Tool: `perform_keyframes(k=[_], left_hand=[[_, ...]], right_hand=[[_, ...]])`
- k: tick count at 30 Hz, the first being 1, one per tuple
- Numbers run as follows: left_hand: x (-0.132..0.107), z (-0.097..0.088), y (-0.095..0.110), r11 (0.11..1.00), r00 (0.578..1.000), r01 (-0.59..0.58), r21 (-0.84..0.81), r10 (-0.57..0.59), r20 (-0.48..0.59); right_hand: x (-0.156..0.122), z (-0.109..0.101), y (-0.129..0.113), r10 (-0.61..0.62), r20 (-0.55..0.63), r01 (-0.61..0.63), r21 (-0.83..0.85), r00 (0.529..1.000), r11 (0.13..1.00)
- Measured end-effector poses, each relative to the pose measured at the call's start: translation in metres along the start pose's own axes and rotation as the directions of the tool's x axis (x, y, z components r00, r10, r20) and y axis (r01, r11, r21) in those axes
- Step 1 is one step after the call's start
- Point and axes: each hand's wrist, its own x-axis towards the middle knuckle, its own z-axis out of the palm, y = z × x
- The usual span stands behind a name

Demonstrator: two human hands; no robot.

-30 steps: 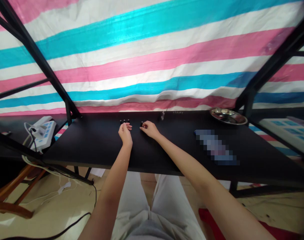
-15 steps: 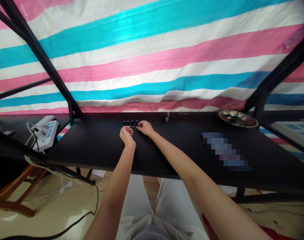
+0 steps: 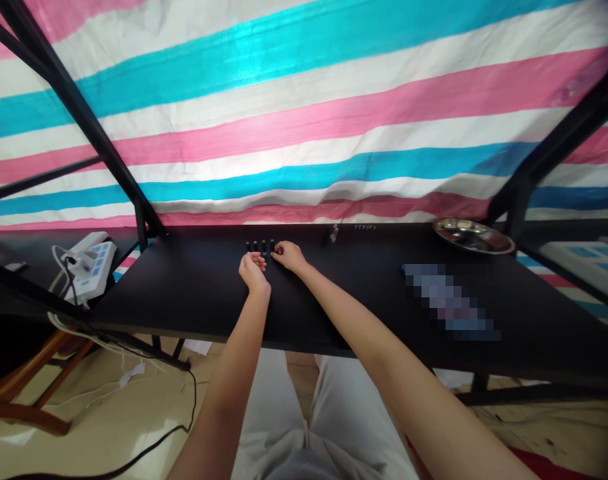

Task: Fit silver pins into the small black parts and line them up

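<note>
Several small black cylinders [image 3: 264,247] stand upright in a short row on the black table [image 3: 184,280], with light-coloured tops. My left hand [image 3: 255,270] is just in front of the row, cupped with its palm turned up and inward. Its fingers are curled; whatever lies in them is too small to name. At the row's right end, my right hand [image 3: 290,257] has thumb and fingers pinched together beside the rightmost cylinder. The fingertips are at or very near it, and what they hold is too small to make out.
Tiny pale pieces [image 3: 365,228] lie in a line at the table's back edge, near a small clear item [image 3: 335,233]. At the right are a round metal plate [image 3: 474,237] and a blurred-out blue object [image 3: 447,300]. A white power strip [image 3: 97,270] lies left.
Both hands keep nearly the same pose by the row. The view has shifted very slightly; no cylinder has visibly moved.
</note>
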Motion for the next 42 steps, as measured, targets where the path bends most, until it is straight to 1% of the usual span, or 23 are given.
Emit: perform_keyframes(k=[4, 6, 9, 11, 12, 14, 16, 17, 18, 19, 22, 24, 25, 27, 29, 30, 31, 32, 33, 35, 38, 40, 42], left_hand=[[0.001, 0.000, -0.001, 1.000, 1.000, -0.014, 0.004, 0.014, 0.001], [0.001, 0.000, -0.001, 0.999, 0.999, -0.035, 0.011, 0.035, 0.011], [-0.001, 0.000, -0.003, 0.995, 0.995, -0.091, 0.044, 0.089, 0.040], [-0.004, 0.000, -0.004, 0.982, 0.984, -0.160, 0.097, 0.152, 0.090], [-0.007, 0.001, -0.005, 0.970, 0.974, -0.204, 0.129, 0.188, 0.130], [-0.012, 0.002, -0.007, 0.936, 0.940, -0.294, 0.191, 0.247, 0.235], [-0.018, 0.003, -0.009, 0.897, 0.900, -0.366, 0.247, 0.273, 0.340], [-0.021, 0.003, -0.010, 0.877, 0.881, -0.395, 0.273, 0.277, 0.384], [-0.024, 0.004, -0.010, 0.857, 0.863, -0.421, 0.296, 0.279, 0.421], [-0.026, 0.004, -0.010, 0.838, 0.847, -0.445, 0.315, 0.279, 0.453], [-0.031, 0.003, -0.010, 0.785, 0.797, -0.517, 0.341, 0.297, 0.525], [-0.034, 0.003, -0.011, 0.732, 0.744, -0.588, 0.345, 0.321, 0.587], [-0.036, 0.003, -0.011, 0.683, 0.699, -0.640, 0.352, 0.329, 0.634], [-0.039, 0.004, -0.013, 0.519, 0.574, -0.769, 0.373, 0.303, 0.761], [-0.044, 0.006, -0.016, 0.298, 0.436, -0.881, 0.368, 0.207, 0.876], [-0.046, 0.009, -0.018, 0.198, 0.382, -0.915, 0.351, 0.146, 0.912], [-0.048, 0.011, -0.019, 0.118, 0.343, -0.936, 0.332, 0.089, 0.935], [-0.050, 0.015, -0.020, 0.056, 0.317, -0.947, 0.315, 0.037, 0.948], [-0.051, 0.019, -0.021, 0.009, 0.304, -0.953, 0.304, -0.007, 0.953], [-0.053, 0.031, -0.025, -0.058, 0.304, -0.952, 0.300, -0.070, 0.950], [-0.053, 0.055, -0.035, -0.112, 0.344, -0.936, 0.334, -0.091, 0.934], [-0.051, 0.073, -0.046, -0.122, 0.405, -0.911, 0.394, -0.084, 0.911], [-0.051, 0.088, -0.058, -0.124, 0.494, -0.866, 0.484, -0.069, 0.867]], right_hand=[[-0.003, 0.000, 0.004, -0.038, -0.025, 0.038, -0.001, 0.999, 0.999], [-0.008, -0.004, 0.007, -0.084, -0.051, 0.084, 0.012, 0.995, 0.996], [-0.020, -0.017, 0.014, -0.180, -0.118, 0.183, 0.018, 0.977, 0.983], [-0.029, -0.030, 0.022, -0.196, -0.181, 0.199, -0.002, 0.964, 0.980], [-0.034, -0.038, 0.027, -0.168, -0.226, 0.167, -0.023, 0.960, 0.986], [-0.041, -0.053, 0.039, -0.027, -0.350, 0.005, -0.064, 0.937, 0.998], [-0.046, -0.068, 0.054, 0.153, -0.468, -0.191, -0.036, 0.871, 0.981], [-0.047, -0.075, 0.062, 0.220, -0.500, -0.261, -0.012, 0.837, 0.965], [-0.048, -0.080, 0.070, 0.281, -0.523, -0.322, 0.012, 0.805, 0.947], [-0.048, -0.085, 0.078, 0.327, -0.520, -0.370, 0.023, 0.789, 0.929], [-0.045, -0.089, 0.099, 0.401, -0.447, -0.440, 0.017, 0.800, 0.898], [-0.041, -0.088, 0.108, 0.415, -0.409, -0.451, 0.007, 0.813, 0.892], [-0.039, -0.087, 0.110, 0.419, -0.393, -0.457, -0.002, 0.818, 0.889], [-0.034, -0.085, 0.113, 0.433, -0.363, -0.476, -0.034, 0.825, 0.879], [-0.029, -0.084, 0.113, 0.447, -0.344, -0.496, -0.067, 0.826, 0.866], [-0.027, -0.083, 0.113, 0.453, -0.340, -0.505, -0.078, 0.824, 0.860], [-0.026, -0.083, 0.113, 0.459, -0.341, -0.512, -0.083, 0.821, 0.855], [-0.024, -0.083, 0.113, 0.462, -0.342, -0.517, -0.085, 0.818, 0.852], [-0.023, -0.083, 0.113, 0.464, -0.345, -0.520, -0.086, 0.816, 0.850], [-0.022, -0.082, 0.114, 0.460, -0.352, -0.517, -0.084, 0.815, 0.852], [-0.022, -0.080, 0.116, 0.445, -0.362, -0.502, -0.075, 0.819, 0.862], [-0.022, -0.080, 0.118, 0.432, -0.369, -0.489, -0.073, 0.823, 0.869], [-0.023, -0.079, 0.120, 0.415, -0.377, -0.474, -0.075, 0.828, 0.878]])
